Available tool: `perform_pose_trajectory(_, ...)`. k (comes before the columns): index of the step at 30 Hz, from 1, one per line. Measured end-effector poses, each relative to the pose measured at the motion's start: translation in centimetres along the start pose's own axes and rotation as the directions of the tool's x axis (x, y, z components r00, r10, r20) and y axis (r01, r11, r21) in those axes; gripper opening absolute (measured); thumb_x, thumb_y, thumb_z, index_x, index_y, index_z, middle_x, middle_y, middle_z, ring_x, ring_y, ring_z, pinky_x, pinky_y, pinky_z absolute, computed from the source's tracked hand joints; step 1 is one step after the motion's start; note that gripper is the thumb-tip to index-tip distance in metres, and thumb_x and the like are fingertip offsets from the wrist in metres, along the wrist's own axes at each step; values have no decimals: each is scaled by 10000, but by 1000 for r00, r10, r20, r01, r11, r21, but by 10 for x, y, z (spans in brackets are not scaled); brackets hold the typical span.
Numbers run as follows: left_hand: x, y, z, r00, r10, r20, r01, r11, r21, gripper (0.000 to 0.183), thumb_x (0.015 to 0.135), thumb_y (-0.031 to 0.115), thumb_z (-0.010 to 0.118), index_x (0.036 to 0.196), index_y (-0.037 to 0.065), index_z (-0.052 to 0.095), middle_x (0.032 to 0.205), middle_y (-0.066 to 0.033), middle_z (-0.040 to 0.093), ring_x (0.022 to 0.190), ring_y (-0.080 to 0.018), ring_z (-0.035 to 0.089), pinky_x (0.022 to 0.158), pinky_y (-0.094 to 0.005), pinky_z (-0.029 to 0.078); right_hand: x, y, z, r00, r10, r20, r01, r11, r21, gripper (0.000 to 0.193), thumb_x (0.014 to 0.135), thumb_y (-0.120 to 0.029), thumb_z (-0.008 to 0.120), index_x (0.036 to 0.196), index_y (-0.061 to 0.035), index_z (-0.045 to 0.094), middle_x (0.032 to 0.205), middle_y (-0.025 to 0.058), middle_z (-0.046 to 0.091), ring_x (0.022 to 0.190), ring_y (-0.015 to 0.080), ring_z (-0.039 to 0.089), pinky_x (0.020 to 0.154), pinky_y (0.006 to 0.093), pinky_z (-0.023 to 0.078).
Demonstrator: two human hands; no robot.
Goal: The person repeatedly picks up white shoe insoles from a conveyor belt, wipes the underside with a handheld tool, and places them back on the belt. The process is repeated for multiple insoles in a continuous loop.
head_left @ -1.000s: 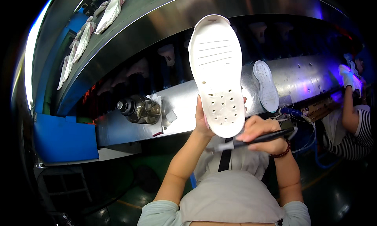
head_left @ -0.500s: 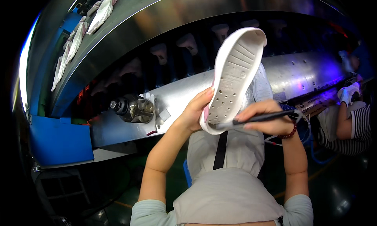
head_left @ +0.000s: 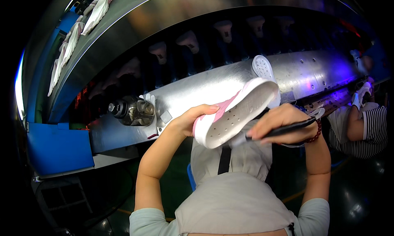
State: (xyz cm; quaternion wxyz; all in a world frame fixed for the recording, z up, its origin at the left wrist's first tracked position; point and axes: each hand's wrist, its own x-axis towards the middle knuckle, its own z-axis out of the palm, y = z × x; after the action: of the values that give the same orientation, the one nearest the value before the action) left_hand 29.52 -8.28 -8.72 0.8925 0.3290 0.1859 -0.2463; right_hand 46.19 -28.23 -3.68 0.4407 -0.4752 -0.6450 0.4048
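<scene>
My left hand (head_left: pixel 189 120) grips a white shoe sole (head_left: pixel 246 115) with pink along its side, thumb on the pink part. The sole is tilted, and its hollow inner face with rows of small holes shows. In my right hand (head_left: pixel 290 123) is a black-handled brush (head_left: pixel 287 129), its light tip smeared by motion. That tip lies close to the sole's lower rim near the rounded end; whether it touches I cannot tell. Behind the held sole, another white sole (head_left: pixel 263 66) with holes rests on the metal bench, partly covered.
On the metal bench (head_left: pixel 193 88) stand a clear jar with a black top (head_left: pixel 138 111) and a small grey block (head_left: pixel 166 116). Shoe uppers (head_left: pixel 98 13) lie on the upper conveyor; several shoe-shaped pieces (head_left: pixel 223 30) line the dark recess. A co-worker's gloved hand (head_left: pixel 361 94) is at right.
The sole has been lowered and tipped sideways, so its pink side now shows more. My right hand with the brush has shifted slightly right. The sole on the bench is more exposed.
</scene>
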Motion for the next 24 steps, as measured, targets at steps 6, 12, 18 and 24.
perform_pose_trajectory(6, -11, 3, 5, 990, 89, -111, -86, 996, 28, 547, 737, 267, 529, 1177, -22, 377, 1048, -177, 513, 850, -208, 570, 723, -305, 477, -9, 7, 8, 999, -33, 32, 38, 980, -194, 179, 660, -39, 652, 835, -30, 615, 891, 95, 616, 800, 183, 602, 684, 255, 466)
perform_pose_trajectory(12, -19, 6, 5, 952, 193, -239, -206, 978, -29, 587, 683, 269, 563, 1158, -37, 404, 1041, -174, 521, 846, -221, 566, 748, -289, 459, -17, 24, 5, 961, -24, -275, -14, 991, -136, 177, 638, -12, 660, 807, -17, 608, 879, 108, 616, 800, 193, 599, 715, 266, 471)
perform_pose_trajectory(18, -7, -2, -34, 828, 545, 129, -500, 823, -268, 654, 778, 549, 368, 1204, 54, 389, 1182, -83, 454, 1068, -208, 452, 910, -343, 351, -17, -13, 9, 942, -142, -303, 123, 989, -80, 202, 600, -26, 683, 795, -38, 632, 831, 81, 630, 811, 205, 562, 732, 272, 443)
perform_pose_trajectory(24, 61, -17, -3, 684, 725, -81, -693, 611, -383, 693, 782, 623, 144, 1289, 159, 230, 1292, -11, 306, 1076, -283, 411, 926, -452, 309, 8, 44, 26, 776, 205, -597, -178, 978, 104, 161, 640, -25, 638, 799, -1, 621, 813, 95, 592, 743, 155, 564, 659, 228, 443)
